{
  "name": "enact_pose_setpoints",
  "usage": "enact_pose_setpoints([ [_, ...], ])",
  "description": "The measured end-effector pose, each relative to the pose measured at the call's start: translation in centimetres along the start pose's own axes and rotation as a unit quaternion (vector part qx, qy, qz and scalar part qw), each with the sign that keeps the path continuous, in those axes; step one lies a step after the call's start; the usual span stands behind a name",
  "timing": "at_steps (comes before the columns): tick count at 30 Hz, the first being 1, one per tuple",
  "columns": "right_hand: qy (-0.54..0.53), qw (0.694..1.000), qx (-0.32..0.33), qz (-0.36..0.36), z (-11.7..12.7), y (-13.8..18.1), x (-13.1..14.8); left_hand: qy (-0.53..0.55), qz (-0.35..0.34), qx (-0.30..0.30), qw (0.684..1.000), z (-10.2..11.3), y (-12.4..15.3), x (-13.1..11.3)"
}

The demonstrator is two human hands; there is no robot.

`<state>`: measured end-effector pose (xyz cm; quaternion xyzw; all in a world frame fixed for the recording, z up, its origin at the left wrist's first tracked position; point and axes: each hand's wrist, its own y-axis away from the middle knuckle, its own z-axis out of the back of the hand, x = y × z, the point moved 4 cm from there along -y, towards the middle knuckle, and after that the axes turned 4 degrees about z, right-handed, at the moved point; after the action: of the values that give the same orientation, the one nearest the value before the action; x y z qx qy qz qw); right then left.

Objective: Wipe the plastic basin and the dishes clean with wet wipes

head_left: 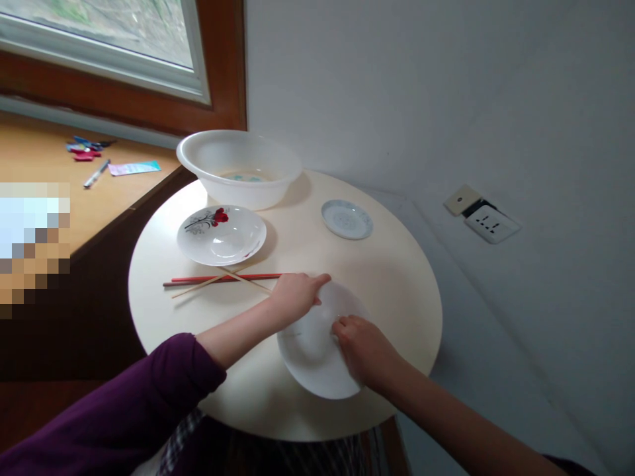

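Round cream table [397,284] with white plate [310,350], grey wall [397,79], window [99,26]

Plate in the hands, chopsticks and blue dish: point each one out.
Plate in the hands [310,357], head view, bare white middle.
Chopsticks [208,279], head view, middle of the red pair.
Blue dish [346,219], head view, its centre.

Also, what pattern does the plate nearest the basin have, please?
Plate: red flower, dark leaves; head view.

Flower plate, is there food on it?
Empty: the flower plate shows only its bare white inside and the red flower print.
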<state>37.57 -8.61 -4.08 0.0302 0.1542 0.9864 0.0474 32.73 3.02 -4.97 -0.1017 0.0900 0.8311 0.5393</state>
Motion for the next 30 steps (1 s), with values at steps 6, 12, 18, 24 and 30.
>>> enact_pose_setpoints([
  [6, -0.073, 0.99, -0.041, 0.113, -0.1, -0.5, 0.9, -0.012, 0.002, -0.004, 1.0, 0.0, 0.0, 0.0],
  [12, -0.114, 0.971, 0.048, 0.204, 0.2, 0.4, 0.7, -0.024, -0.01, 0.013, 1.0, 0.3, -0.1, -0.1],
  [18, -0.1, 0.962, 0.064, 0.244, 0.7, 0.1, 0.9, -0.033, -0.018, 0.012, 0.999, 0.3, -0.2, -0.2],
  [24, -0.104, 0.961, 0.068, 0.245, 0.6, -0.1, 1.7, -0.037, -0.029, 0.012, 0.999, 0.3, -0.2, -0.5],
  [30, -0.122, 0.962, 0.073, 0.234, 0.7, 0.4, 1.1, -0.039, -0.033, 0.022, 0.998, 0.4, -0.1, -0.8],
])
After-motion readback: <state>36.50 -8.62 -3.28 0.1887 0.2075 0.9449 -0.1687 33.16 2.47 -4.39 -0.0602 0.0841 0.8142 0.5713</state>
